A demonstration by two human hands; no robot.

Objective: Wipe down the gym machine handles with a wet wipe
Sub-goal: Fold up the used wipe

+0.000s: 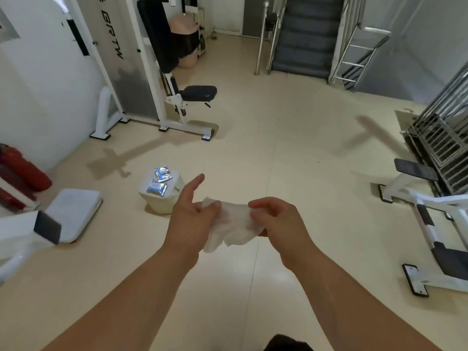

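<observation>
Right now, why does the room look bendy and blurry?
Head view: the wide lens bends the stairs and the gym machine near the edges; the red cylinder looks smeared; soft shadows cross the floor; the wet wipe between the left hand and right hand is clearer.

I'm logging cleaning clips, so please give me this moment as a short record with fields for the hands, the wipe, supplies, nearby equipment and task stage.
left hand: pinches the wet wipe at its left end, index finger straight
right hand: pinches the wipe's right end
wet wipe: white, crumpled, held between both hands above the floor
supplies: two foil packets on a white tub on the floor
equipment: seated machine further off, untouched
task stage: wipe being opened out, no handle touched
</observation>
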